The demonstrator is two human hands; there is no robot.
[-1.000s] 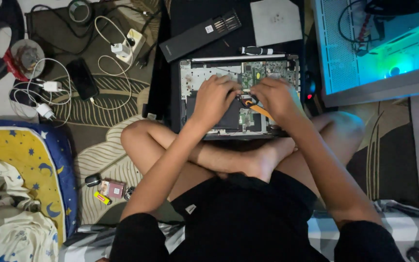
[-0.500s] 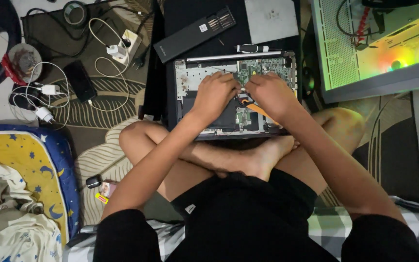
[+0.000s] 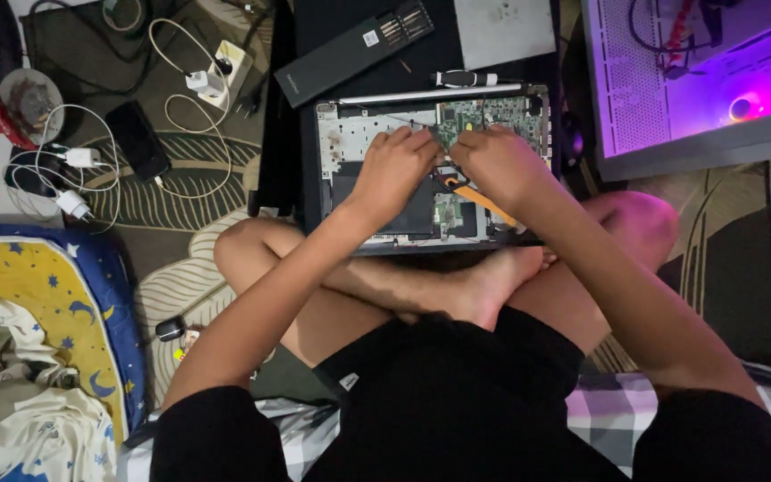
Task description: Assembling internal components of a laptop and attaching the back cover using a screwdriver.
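The opened laptop (image 3: 430,170) is kept at twelve o'clock before the crossed legs, within easy reach. Both the left hand (image 3: 394,165) and right hand (image 3: 493,161) are pressed fingertips-down beside the green circuit board (image 3: 484,114); whether anything is pinched cannot be told. An orange pry tool (image 3: 479,198) lies at six o'clock of the right hand, apparently ungripped.

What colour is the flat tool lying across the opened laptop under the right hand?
Orange, with a darker end; the flat tool shows in the head view, below the right hand.

I am counting one opened grey laptop chassis (image 3: 350,143), one long black screwdriver-bit case (image 3: 350,54), one black phone (image 3: 138,140), two white chargers (image 3: 82,158) and two bare hands (image 3: 394,170).
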